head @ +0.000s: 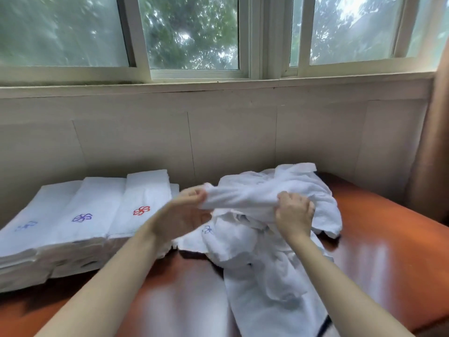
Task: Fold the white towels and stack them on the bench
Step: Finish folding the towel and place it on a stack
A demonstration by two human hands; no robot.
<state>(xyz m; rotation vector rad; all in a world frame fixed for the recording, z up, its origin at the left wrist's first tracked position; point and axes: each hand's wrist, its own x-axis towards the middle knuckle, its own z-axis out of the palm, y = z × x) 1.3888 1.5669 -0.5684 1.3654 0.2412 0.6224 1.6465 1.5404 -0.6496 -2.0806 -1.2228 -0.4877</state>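
A crumpled heap of white towels lies on the glossy orange-brown bench, right of centre. Above the heap, both hands hold one white towel bunched and stretched between them. My left hand pinches its left end. My right hand grips a fold of it from above. On the bench's left side, folded white towels lie in overlapping stacks, with blue, purple and red flower logos on top.
A pale panelled wall runs right behind the bench under a wide window. A brown curtain hangs at the far right. Bare bench surface shows at the right and front.
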